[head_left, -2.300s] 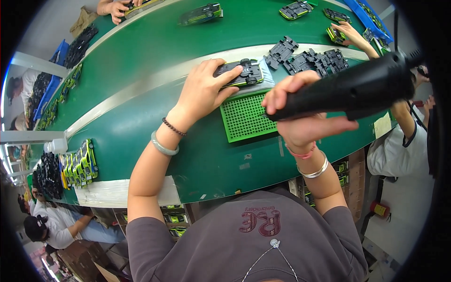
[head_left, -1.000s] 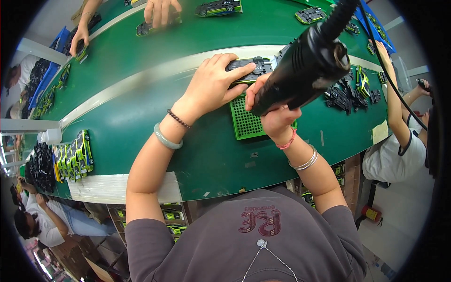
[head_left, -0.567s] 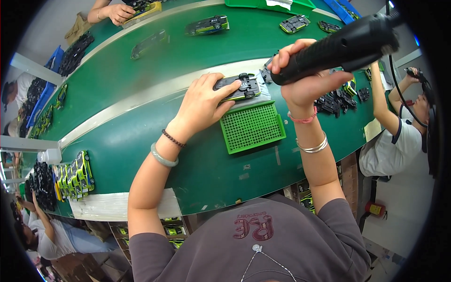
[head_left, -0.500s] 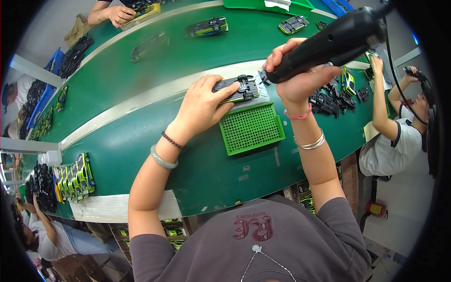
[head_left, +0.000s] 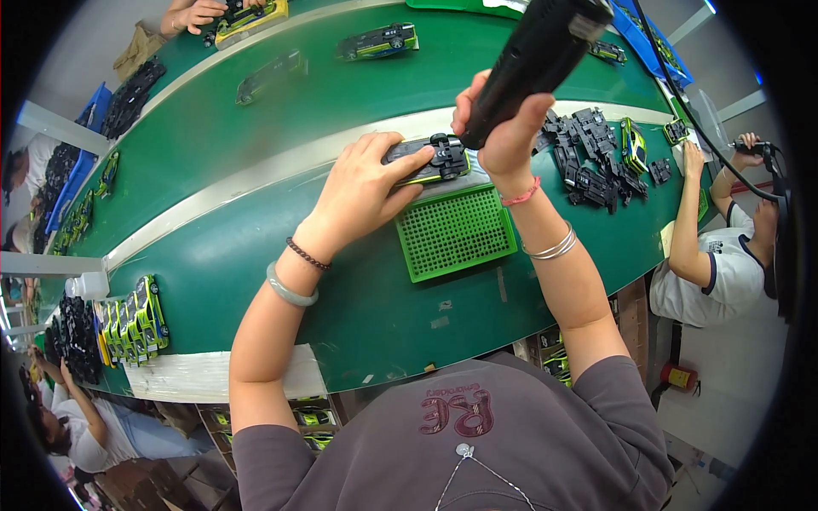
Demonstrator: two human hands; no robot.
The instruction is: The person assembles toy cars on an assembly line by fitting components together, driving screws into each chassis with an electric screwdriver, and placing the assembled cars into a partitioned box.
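Note:
My left hand (head_left: 362, 189) presses an upturned toy car (head_left: 429, 161), black underside up, against the far edge of a green perforated tray (head_left: 456, 232). My right hand (head_left: 504, 134) is wrapped around a black electric screwdriver (head_left: 530, 60), held upright with its tip down at the car's right end. A dark cable runs from the tool's top toward the upper right. Both forearms reach up from the lower edge across the green table (head_left: 256, 221).
A pile of black car chassis (head_left: 588, 157) and a green car body lie right of the tray. A row of finished green cars (head_left: 128, 324) stands at the left. More cars (head_left: 379, 40) ride the belt beyond. Another person (head_left: 711, 255) sits at right; other hands (head_left: 200, 13) work at the top left.
The screwdriver has swung from lying sideways to standing upright over the car's right end. My left hand has stayed on the car at the tray's far edge.

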